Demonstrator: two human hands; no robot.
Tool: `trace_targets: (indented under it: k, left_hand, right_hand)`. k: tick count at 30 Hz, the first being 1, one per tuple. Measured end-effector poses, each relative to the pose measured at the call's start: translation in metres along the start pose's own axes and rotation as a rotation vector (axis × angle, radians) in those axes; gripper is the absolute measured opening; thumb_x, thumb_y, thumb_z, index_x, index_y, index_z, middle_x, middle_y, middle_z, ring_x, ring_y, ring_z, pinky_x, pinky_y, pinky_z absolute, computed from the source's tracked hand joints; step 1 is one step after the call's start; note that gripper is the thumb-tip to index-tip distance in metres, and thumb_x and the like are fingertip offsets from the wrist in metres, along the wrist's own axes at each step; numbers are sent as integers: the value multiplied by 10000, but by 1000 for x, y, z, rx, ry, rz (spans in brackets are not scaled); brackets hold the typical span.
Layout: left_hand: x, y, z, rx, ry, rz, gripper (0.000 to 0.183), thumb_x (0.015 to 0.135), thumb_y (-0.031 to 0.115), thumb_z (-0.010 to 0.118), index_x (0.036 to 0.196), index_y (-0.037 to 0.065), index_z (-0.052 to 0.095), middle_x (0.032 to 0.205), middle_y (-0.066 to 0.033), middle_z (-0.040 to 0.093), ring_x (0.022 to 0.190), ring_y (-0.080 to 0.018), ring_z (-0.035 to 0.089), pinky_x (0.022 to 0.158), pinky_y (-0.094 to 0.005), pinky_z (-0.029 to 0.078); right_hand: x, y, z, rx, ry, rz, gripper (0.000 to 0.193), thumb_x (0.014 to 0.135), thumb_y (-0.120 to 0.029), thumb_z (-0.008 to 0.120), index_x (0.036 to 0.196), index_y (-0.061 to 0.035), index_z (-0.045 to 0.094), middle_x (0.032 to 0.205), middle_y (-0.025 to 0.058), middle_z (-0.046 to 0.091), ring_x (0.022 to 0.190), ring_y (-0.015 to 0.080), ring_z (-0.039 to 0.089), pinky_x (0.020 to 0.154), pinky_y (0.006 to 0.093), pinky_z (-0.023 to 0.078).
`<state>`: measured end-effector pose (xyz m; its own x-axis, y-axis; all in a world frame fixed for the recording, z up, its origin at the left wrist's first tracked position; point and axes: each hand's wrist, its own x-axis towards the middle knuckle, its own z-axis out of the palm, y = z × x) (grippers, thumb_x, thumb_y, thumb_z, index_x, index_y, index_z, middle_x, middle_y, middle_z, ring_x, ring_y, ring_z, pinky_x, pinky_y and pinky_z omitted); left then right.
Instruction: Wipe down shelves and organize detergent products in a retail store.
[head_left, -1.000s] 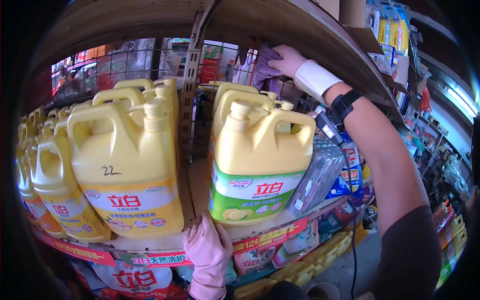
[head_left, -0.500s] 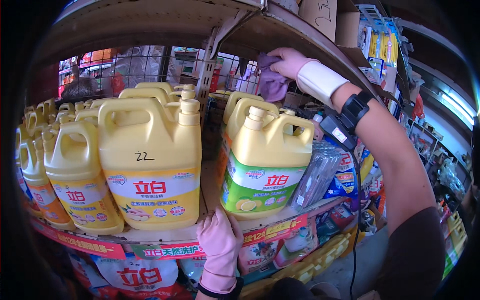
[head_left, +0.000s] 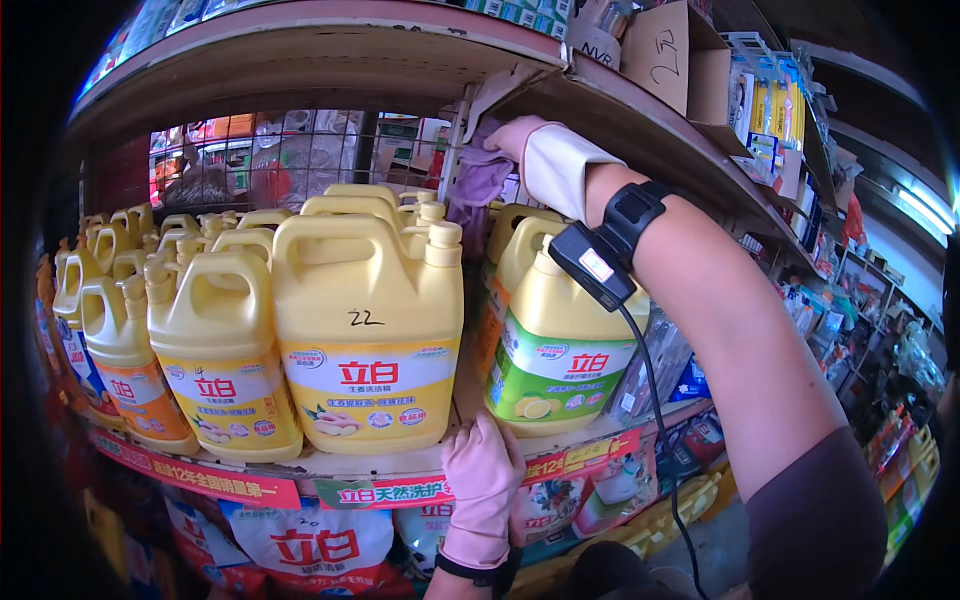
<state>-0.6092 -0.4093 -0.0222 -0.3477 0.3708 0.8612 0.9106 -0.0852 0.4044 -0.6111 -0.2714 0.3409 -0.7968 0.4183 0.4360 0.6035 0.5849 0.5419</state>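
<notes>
Bunching apparently within right-hand fingers, purple cloth hangs.

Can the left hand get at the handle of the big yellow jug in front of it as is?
Probably yes. The left hand rests on the shelf edge right below the big yellow jug, and nothing blocks its handle.

Bright daylight, sharp centre, dark fisheye rim

We see both hands in pink rubbery gloves, matt: left hand, right hand. Purple cloth soft, crumpled. Yellow jugs smooth glossy plastic w/ glossy paper labels. Shelf edge worn, matt. Wire mesh metal. Cardboard box matt. Wrist strap black plastic.
</notes>
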Motion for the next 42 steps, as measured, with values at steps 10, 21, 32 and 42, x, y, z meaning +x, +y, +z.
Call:
trace_targets:
  k: [10,21,32,42]
  left_hand:
    - [7,-1,-17,-120,-75,-77,458,751,70,616,1168,-83,503,702,-150,610,638,-314,601,622,-401,477]
    - [-2,-17,-16,-596,-166,-152,751,802,290,699,1415,64,327,1232,-176,566,1058,-343,610,883,-369,503]
    - [55,40,-110,-648,-531,-240,298,769,33,698,1058,-18,644,906,-62,680,816,-116,628,726,-287,522]
    - [242,76,-118,-140,-454,132,208,856,74,595,1052,13,626,885,-109,689,782,-159,661,704,-306,522]
  right_hand:
    - [-111,-81,20,525,314,-35,275,790,-144,621,1056,-80,645,958,156,662,879,341,641,773,381,519]
    - [-257,-151,92,826,-6,-7,454,835,-248,657,1240,-77,546,1187,138,606,896,326,653,770,395,535]
    - [-337,-83,207,1880,411,447,213,896,-164,657,1029,3,672,893,85,705,783,144,679,720,259,543]
    - [-325,-51,210,2149,-70,272,209,920,-180,629,993,7,686,867,85,703,755,124,667,670,244,536]
